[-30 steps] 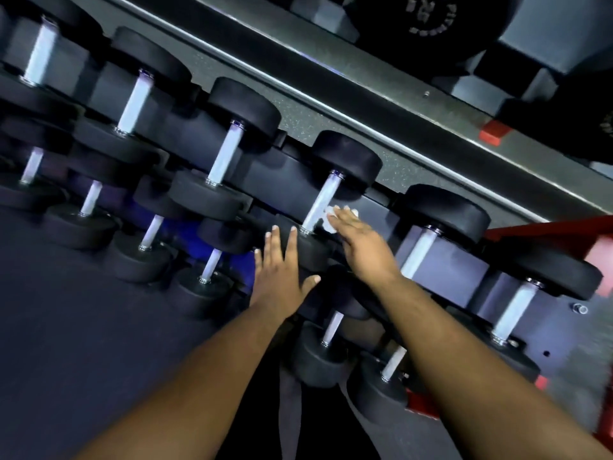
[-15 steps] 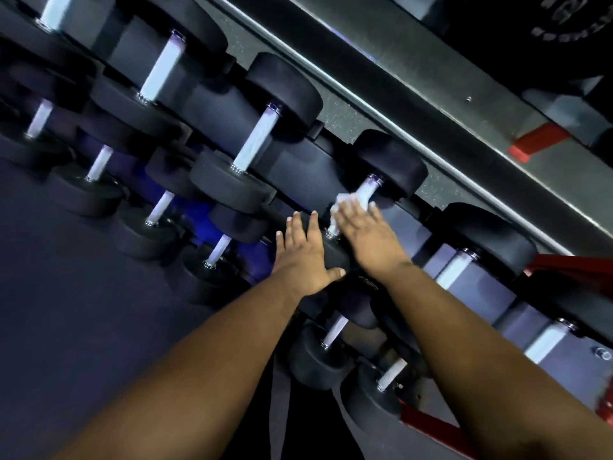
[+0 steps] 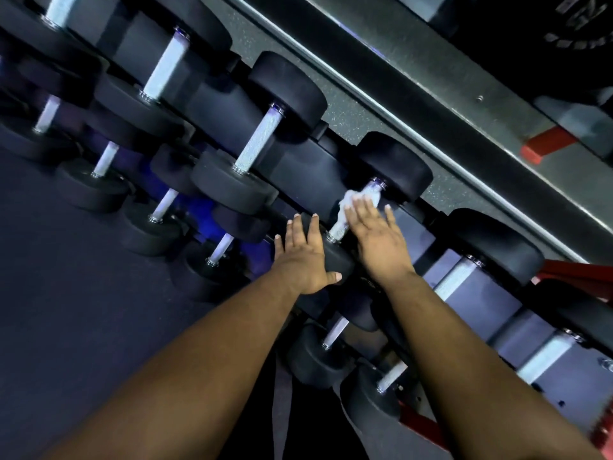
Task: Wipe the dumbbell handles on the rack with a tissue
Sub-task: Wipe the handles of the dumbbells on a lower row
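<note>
Black dumbbells with silver handles lie in rows on a slanted rack. My right hand presses a white tissue flat against the handle of one upper-row dumbbell, fingers straight and reaching toward its far head. My left hand rests flat on that dumbbell's near head, thumb spread to the right. Most of the handle is hidden under the tissue and my right fingers.
More dumbbells fill the upper row to the left and right, with smaller ones in the lower row. A grey floor strip runs behind the rack. Red frame parts sit at the right. Dark floor lies to the left.
My right hand has slid the tissue up the handle from near the close head toward the far head. My left hand stays flat on the near head. The view shifted.
</note>
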The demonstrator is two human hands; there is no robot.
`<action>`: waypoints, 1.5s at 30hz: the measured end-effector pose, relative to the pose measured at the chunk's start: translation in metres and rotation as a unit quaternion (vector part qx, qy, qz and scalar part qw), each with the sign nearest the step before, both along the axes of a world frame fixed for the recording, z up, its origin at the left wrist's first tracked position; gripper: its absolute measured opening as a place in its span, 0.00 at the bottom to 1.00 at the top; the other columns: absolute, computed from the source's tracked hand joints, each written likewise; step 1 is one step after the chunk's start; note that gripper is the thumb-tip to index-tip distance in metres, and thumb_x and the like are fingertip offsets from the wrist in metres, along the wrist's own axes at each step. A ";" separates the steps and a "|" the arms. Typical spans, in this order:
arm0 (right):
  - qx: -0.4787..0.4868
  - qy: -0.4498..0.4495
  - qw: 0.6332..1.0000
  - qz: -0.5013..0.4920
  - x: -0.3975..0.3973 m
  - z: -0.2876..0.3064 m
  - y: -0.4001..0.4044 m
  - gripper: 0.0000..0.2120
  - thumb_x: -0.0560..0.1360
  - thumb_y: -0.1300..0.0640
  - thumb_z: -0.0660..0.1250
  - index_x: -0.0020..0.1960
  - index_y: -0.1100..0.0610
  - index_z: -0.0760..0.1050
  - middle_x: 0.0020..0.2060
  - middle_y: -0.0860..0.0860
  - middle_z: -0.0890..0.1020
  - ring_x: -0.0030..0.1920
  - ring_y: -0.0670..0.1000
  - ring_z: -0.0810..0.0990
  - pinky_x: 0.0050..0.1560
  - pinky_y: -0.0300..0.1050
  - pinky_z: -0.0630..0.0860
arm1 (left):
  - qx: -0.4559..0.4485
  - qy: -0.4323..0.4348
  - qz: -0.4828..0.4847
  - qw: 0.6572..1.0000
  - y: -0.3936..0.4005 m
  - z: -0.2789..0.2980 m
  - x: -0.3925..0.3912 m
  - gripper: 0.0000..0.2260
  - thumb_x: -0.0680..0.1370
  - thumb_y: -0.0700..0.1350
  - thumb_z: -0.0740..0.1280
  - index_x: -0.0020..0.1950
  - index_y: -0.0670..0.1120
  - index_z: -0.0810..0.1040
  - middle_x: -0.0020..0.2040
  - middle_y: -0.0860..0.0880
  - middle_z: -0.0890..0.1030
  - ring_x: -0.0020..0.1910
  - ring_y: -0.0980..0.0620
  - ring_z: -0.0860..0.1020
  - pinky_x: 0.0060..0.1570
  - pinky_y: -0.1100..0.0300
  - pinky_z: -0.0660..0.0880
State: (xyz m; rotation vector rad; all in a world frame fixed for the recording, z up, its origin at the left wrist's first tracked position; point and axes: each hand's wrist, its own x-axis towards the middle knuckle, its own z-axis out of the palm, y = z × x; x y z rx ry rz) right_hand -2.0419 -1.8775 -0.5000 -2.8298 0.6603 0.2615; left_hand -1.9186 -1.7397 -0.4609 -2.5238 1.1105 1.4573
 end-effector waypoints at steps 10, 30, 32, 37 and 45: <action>0.017 -0.009 0.999 -0.028 0.001 0.003 0.009 0.37 0.73 0.69 0.62 0.80 0.55 0.57 0.80 0.52 0.55 0.80 0.53 0.52 0.79 0.60 0.50 | 0.001 0.012 -0.001 1.000 0.001 0.001 0.003 0.57 0.74 0.64 0.71 0.79 0.48 0.27 0.79 0.40 0.28 0.80 0.41 0.33 0.78 0.40 0.37; 0.194 -0.090 0.957 -0.194 0.004 0.001 0.044 0.28 0.82 0.66 0.55 0.80 0.54 0.57 0.80 0.50 0.48 0.79 0.50 0.51 0.76 0.54 0.63 | -0.021 0.024 0.011 0.999 0.004 -0.003 0.004 0.57 0.74 0.63 0.72 0.79 0.48 0.28 0.79 0.40 0.28 0.80 0.42 0.32 0.78 0.39 0.38; 0.182 -0.101 0.953 -0.220 0.012 0.000 0.035 0.28 0.84 0.62 0.54 0.81 0.54 0.51 0.81 0.50 0.44 0.79 0.56 0.55 0.72 0.56 0.69 | -0.021 0.020 0.010 1.000 0.004 -0.004 0.003 0.57 0.73 0.63 0.72 0.80 0.48 0.29 0.79 0.40 0.29 0.80 0.42 0.33 0.78 0.39 0.39; 0.239 -0.159 0.903 -0.319 0.026 0.012 0.037 0.26 0.83 0.62 0.57 0.80 0.54 0.57 0.80 0.52 0.52 0.74 0.54 0.67 0.63 0.36 0.67 | -0.022 0.015 0.009 1.000 0.003 -0.004 0.004 0.57 0.73 0.64 0.72 0.80 0.48 0.29 0.79 0.40 0.29 0.80 0.42 0.33 0.78 0.39 0.39; 0.390 -0.185 0.781 -0.452 0.037 0.009 0.037 0.34 0.83 0.54 0.61 0.82 0.52 0.44 0.74 0.46 0.66 0.71 0.46 0.68 0.70 0.40 0.64 | -0.021 0.015 0.008 1.000 0.004 -0.004 0.004 0.57 0.73 0.64 0.72 0.79 0.48 0.29 0.79 0.41 0.29 0.80 0.43 0.33 0.78 0.39 0.39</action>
